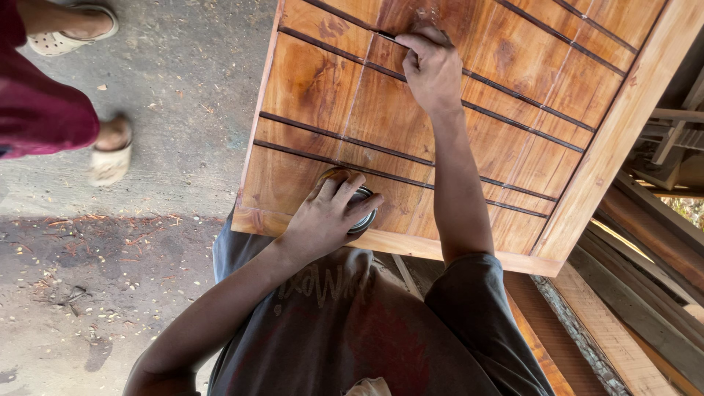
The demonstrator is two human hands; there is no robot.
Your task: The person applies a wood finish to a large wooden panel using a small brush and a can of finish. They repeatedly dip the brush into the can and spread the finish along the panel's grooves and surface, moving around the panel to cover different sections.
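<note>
Running down-right, grooves (411,77) (parallel) cross panel (323,81)

Reddish-brown wooden panel (381,117), dark grooves (513,95)

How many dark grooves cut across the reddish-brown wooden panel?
8, in four pairs on the reddish-brown wooden panel: one at the top right corner, one under the right hand, one mid-panel, one just above the left hand. More may lie beyond the frame's top edge.

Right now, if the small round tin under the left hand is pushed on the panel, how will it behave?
The tin looks low and flat-bottomed, so it would probably slide rather than tip. The wooden panel looks glossy, so it may slide easily. The left hand covers it, so its weight cannot be judged.
</note>
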